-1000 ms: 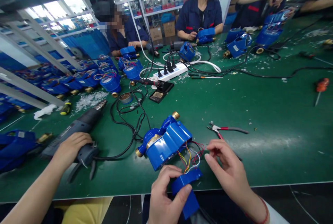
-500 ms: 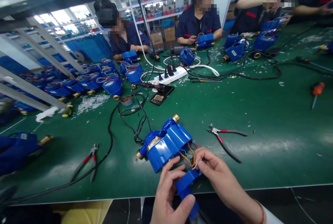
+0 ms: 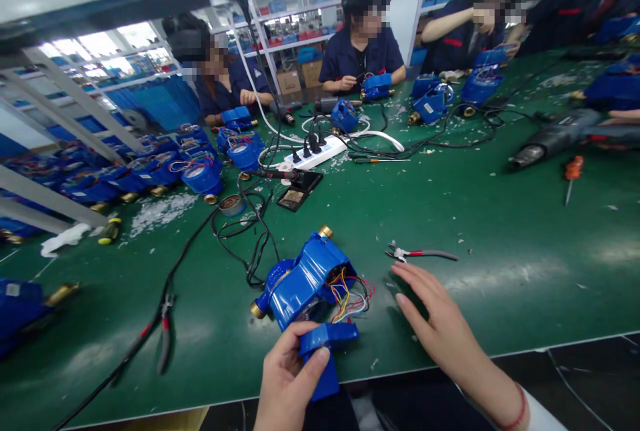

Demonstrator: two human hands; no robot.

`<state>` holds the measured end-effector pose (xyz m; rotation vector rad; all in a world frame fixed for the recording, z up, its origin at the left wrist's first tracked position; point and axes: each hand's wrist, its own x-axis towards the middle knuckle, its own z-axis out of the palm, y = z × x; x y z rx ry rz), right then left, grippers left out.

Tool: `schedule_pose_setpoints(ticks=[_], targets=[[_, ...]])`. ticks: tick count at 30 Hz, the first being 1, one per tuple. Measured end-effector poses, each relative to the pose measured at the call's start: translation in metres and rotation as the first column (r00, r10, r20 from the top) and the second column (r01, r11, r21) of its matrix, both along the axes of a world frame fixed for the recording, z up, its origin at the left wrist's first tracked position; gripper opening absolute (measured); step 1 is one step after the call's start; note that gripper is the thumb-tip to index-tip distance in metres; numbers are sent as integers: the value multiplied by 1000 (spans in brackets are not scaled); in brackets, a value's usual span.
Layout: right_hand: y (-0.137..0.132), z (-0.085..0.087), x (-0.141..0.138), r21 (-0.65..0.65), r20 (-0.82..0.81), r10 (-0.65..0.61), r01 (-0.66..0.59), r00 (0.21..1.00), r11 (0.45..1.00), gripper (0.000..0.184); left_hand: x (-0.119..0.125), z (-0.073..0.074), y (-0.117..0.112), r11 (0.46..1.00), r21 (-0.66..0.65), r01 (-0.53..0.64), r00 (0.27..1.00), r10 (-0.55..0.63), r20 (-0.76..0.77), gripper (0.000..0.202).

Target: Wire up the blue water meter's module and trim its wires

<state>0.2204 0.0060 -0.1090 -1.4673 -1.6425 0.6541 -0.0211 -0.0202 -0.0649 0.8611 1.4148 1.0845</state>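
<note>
A worker's left hand (image 3: 286, 387) pinches a glossy blue plastic cover (image 3: 327, 344) at the green table's (image 3: 500, 217) near edge, beside a boxy, brass-ended blue meter (image 3: 300, 281) trailing coloured wires (image 3: 350, 294). The right hand (image 3: 435, 327) is spread open near red-handled pliers (image 3: 423, 254).

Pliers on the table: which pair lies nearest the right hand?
The pliers just beyond the right hand, right of the open blue meter; the other pair lies far off to the left.
</note>
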Motion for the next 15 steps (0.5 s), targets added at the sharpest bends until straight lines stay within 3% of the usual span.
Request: schedule_pose_setpoints(ticks=[3, 7, 11, 15], targets=[[3, -7, -11, -25, 153, 111, -109, 982, 994, 53, -3, 5, 6, 997, -19, -69, 997, 69, 42, 42], [11, 3, -36, -76, 259, 306, -297, 916, 952, 52, 0, 18, 7, 991, -24, -130, 983, 132, 127, 43], [6, 18, -56, -89, 282, 499, -495, 820, 864, 49, 2, 27, 9, 989, -28, -144, 969, 146, 200, 43], [-6, 22, -69, -85, 325, 662, -676, 676, 732, 47, -2, 30, 11, 989, -46, -141, 965, 148, 217, 46]])
